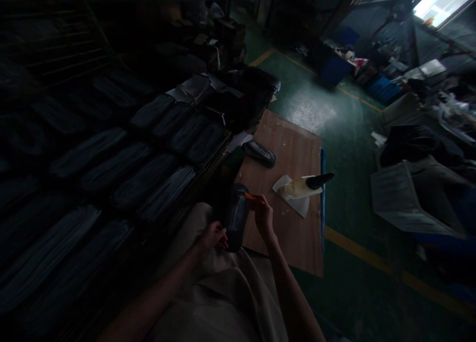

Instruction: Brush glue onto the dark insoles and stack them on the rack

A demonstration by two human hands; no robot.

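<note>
My right hand (263,214) is closed on an orange-handled brush (254,198), its tip touching the upper end of a dark oblong pad (237,217) over my lap. Pale streaks mark the pad's face. My left hand (216,234) has curled fingers at the pad's lower left edge, gripping it. A second dark pad (259,152) lies on the wooden board (293,134). Right of my right hand, a cream bottle with a black tip (307,186) lies on a white sheet (302,206) on the board.
Rows of similar dark oblong pads (130,166) cover racks on the left. Dark bags and papers (241,91) stand behind the board. A white bin (409,198) is at the right, with blue crates (383,87) farther back. Yellow lines cross the green floor.
</note>
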